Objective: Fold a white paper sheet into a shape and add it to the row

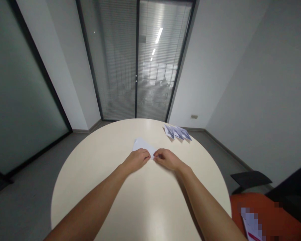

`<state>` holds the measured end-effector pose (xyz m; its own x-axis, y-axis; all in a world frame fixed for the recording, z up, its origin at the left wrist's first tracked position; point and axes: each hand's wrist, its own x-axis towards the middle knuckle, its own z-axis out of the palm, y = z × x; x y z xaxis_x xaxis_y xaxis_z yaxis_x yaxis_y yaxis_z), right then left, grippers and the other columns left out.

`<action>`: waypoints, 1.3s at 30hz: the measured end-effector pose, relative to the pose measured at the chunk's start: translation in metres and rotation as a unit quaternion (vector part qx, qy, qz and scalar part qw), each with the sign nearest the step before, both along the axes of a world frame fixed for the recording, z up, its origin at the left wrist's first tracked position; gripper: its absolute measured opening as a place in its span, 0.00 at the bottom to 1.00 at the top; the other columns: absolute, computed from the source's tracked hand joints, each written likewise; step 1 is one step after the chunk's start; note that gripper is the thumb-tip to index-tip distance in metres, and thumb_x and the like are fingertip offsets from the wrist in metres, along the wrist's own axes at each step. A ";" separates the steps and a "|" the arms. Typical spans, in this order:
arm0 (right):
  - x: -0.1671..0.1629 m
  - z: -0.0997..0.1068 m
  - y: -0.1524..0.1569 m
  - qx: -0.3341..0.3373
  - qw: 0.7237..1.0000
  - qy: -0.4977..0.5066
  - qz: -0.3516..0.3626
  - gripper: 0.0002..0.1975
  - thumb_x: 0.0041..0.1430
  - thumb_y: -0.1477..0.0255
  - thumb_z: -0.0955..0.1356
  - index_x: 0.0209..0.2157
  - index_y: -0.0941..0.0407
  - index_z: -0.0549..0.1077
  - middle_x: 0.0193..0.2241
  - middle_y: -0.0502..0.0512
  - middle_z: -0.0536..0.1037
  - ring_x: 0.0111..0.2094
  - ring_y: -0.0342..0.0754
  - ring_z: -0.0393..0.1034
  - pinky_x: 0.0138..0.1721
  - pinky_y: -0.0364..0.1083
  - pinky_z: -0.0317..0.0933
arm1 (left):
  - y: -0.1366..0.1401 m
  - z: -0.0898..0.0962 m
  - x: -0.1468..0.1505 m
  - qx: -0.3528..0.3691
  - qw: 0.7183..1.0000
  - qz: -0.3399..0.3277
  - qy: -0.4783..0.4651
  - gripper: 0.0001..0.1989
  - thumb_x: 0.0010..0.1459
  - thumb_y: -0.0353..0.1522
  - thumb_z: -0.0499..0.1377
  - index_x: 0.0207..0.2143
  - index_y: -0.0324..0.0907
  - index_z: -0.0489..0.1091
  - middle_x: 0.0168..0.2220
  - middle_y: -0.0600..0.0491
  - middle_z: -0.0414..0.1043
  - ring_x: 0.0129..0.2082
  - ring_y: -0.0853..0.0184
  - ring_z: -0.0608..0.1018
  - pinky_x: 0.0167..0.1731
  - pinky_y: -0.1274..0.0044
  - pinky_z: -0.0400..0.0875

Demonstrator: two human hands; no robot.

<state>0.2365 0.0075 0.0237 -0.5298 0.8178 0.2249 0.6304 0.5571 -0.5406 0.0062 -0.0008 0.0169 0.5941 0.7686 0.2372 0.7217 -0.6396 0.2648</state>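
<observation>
A white sheet of paper lies on the round table, with a slanting edge on its right side. My left hand rests over its near left part, fingers curled down onto the paper. Close by, my right hand pinches the paper's near right corner between thumb and fingers. The fingertips of both hands are a short gap apart. Part of the paper is hidden under my left hand.
Several folded paper pieces stand in a row at the table's far right edge. The cream tabletop is round. An orange chair with papers on its seat is at the right. A glass partition stands beyond the table.
</observation>
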 end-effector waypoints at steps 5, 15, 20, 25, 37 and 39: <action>-0.006 -0.001 0.001 0.056 0.998 -0.023 -0.009 0.08 0.61 0.73 0.67 0.34 0.59 0.79 0.32 0.55 0.79 0.34 0.47 0.69 0.40 0.44 0.59 | 0.003 -0.005 0.001 -0.008 0.999 0.020 -0.024 0.12 0.69 0.33 0.53 0.45 0.41 0.76 0.46 0.51 0.75 0.49 0.67 0.74 0.52 0.76 0.68; -0.009 -0.006 0.002 0.063 0.997 -0.025 -0.034 0.06 0.59 0.75 0.67 0.31 0.59 0.77 0.32 0.55 0.77 0.35 0.47 0.68 0.41 0.44 0.59 | 0.006 -0.006 -0.003 0.000 0.999 -0.046 -0.013 0.13 0.68 0.31 0.55 0.48 0.44 0.78 0.49 0.52 0.77 0.50 0.67 0.76 0.55 0.75 0.69; -0.011 -0.009 0.002 0.076 0.995 -0.033 -0.055 0.04 0.59 0.75 0.68 0.31 0.58 0.75 0.33 0.56 0.76 0.38 0.48 0.68 0.43 0.45 0.59 | 0.003 -0.005 -0.004 0.010 0.999 -0.042 -0.004 0.15 0.67 0.32 0.54 0.49 0.47 0.79 0.51 0.53 0.76 0.52 0.67 0.75 0.55 0.75 0.69; -0.013 -0.010 0.001 0.080 0.990 -0.065 -0.091 0.04 0.58 0.73 0.69 0.36 0.58 0.74 0.37 0.57 0.75 0.41 0.49 0.66 0.45 0.46 0.57 | 0.002 -0.006 -0.003 0.022 0.999 -0.038 -0.004 0.16 0.69 0.35 0.53 0.48 0.46 0.79 0.50 0.51 0.75 0.51 0.67 0.75 0.55 0.75 0.69; -0.014 -0.013 -0.001 0.033 0.987 -0.086 -0.132 0.20 0.59 0.66 0.69 0.52 0.56 0.73 0.51 0.60 0.73 0.52 0.56 0.63 0.52 0.52 0.54 | -0.002 0.001 0.001 0.007 1.000 -0.019 0.004 0.15 0.66 0.34 0.54 0.45 0.44 0.80 0.49 0.52 0.76 0.50 0.67 0.75 0.54 0.75 0.70; -0.012 -0.013 -0.001 0.020 0.988 -0.082 -0.126 0.21 0.59 0.67 0.69 0.54 0.54 0.73 0.53 0.59 0.72 0.53 0.56 0.63 0.53 0.53 0.54 | -0.002 0.003 0.002 0.001 1.000 -0.014 0.005 0.15 0.65 0.33 0.54 0.45 0.45 0.80 0.50 0.52 0.76 0.50 0.66 0.75 0.55 0.75 0.70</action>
<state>0.2241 0.0063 0.0104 -0.3430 0.9204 0.1878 0.8288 0.3906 -0.4007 0.0080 -0.0032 0.0198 0.6174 0.7513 0.2330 0.7063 -0.6599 0.2562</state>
